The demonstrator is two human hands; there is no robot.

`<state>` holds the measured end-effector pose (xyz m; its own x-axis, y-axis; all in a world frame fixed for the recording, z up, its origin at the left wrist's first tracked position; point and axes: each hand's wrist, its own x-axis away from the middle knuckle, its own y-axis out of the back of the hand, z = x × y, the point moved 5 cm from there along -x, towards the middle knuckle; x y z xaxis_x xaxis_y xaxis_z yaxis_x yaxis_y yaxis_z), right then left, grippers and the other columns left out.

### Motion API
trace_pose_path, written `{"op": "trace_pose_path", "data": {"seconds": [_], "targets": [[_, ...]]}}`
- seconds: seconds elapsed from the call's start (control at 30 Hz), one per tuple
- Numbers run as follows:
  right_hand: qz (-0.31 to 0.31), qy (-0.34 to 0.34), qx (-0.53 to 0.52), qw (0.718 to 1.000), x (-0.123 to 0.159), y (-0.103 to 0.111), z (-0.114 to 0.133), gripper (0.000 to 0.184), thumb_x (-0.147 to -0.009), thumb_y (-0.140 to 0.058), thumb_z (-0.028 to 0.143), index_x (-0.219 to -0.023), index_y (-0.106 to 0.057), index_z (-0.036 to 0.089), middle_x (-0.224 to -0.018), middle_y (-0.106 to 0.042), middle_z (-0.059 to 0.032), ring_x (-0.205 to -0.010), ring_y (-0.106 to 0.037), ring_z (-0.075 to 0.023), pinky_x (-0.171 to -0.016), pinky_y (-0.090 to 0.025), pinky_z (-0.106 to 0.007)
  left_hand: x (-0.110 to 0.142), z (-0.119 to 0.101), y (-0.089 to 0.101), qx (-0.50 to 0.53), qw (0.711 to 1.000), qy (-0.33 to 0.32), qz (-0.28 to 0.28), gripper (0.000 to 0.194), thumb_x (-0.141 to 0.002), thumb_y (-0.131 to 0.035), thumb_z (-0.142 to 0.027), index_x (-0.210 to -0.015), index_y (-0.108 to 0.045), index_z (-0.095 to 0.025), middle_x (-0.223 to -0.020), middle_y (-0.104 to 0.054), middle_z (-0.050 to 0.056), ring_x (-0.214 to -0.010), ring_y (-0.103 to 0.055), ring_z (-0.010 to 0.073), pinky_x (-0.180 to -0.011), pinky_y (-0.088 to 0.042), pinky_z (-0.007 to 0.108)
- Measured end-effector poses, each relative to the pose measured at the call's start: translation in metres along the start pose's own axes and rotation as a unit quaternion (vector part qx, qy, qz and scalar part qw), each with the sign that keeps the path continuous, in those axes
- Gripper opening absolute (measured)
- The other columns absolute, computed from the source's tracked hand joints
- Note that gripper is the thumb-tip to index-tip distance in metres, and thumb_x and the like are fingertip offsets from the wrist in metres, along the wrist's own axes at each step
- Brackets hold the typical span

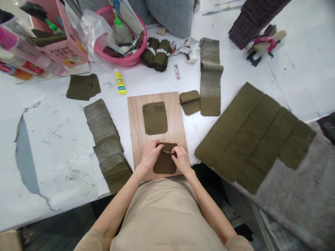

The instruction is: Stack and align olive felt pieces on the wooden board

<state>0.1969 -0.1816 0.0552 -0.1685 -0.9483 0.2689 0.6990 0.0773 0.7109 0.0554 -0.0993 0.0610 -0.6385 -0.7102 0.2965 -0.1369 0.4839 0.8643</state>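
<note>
An olive fabric piece [165,165] lies on a wooden board [136,122] close to my body, with a fold near its upper part. My left hand [151,153] pinches the fold at its left end. At the right end of that fold, my right hand [181,157] grips the cloth between thumb and fingers. Farther up the board rests a second olive piece [155,118], flat and with clipped corners. A small folded olive piece [190,102] sits just off the board's right edge.
Overlapping strips [103,122] of olive fabric lie left of the board. Large olive panels [251,139] spread to the right. Behind are a yellow glue tube [120,82], small thread snips [177,71], rolled olive bundles [160,55] and a pink basket [125,61]. The white table covering is torn at left.
</note>
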Motion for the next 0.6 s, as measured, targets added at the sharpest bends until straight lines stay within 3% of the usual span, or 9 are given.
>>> {"op": "trace_pose_path", "data": {"seconds": [0.13,0.23,0.4,0.6], "targets": [[-0.001,-0.045,-0.043,0.998,0.003,-0.005,-0.009,0.020,-0.082,-0.049,0.015,-0.100,-0.053,0.023,-0.089,-0.062,-0.0007,-0.083,-0.059,-0.0181,-0.077,-0.043,-0.029,-0.002,0.002,-0.001,0.004,0.999,-0.032,0.028,0.012,-0.088,-0.050,-0.018,-0.088,-0.063,-0.019,-0.094,-0.058,0.008,-0.095,-0.050,0.0228,-0.082,-0.043,0.035],[-0.015,-0.093,-0.056,0.994,0.005,-0.007,-0.014,0.033,-0.085,-0.051,0.024,-0.117,-0.047,0.023,-0.094,-0.065,-0.0021,-0.082,-0.063,-0.0191,-0.074,-0.046,-0.030,-0.003,0.005,0.000,0.031,0.998,-0.030,0.039,0.007,-0.087,-0.053,-0.018,-0.086,-0.060,-0.019,-0.091,-0.059,0.006,-0.089,-0.054,0.0205,-0.079,-0.043,0.032],[-0.011,-0.141,-0.006,0.990,0.005,-0.006,-0.013,0.043,-0.086,-0.054,0.025,-0.127,-0.042,0.021,-0.092,-0.067,-0.0049,-0.080,-0.065,-0.0213,-0.072,-0.048,-0.032,-0.002,0.013,-0.001,0.079,0.993,0.051,0.068,0.008,-0.085,-0.057,-0.025,-0.090,-0.060,-0.020,-0.090,-0.065,0.004,-0.078,-0.060,0.0174,-0.068,-0.042,0.027],[0.001,-0.144,0.024,0.989,0.004,-0.001,-0.003,0.044,-0.087,-0.052,0.022,-0.130,-0.040,0.019,-0.098,-0.068,-0.0085,-0.088,-0.066,-0.0225,-0.077,-0.048,-0.032,0.008,0.024,-0.010,0.113,0.980,0.128,0.105,0.020,-0.086,-0.055,-0.036,-0.095,-0.063,-0.019,-0.077,-0.068,0.003,-0.067,-0.062,0.0164,-0.058,-0.037,0.024]]}}
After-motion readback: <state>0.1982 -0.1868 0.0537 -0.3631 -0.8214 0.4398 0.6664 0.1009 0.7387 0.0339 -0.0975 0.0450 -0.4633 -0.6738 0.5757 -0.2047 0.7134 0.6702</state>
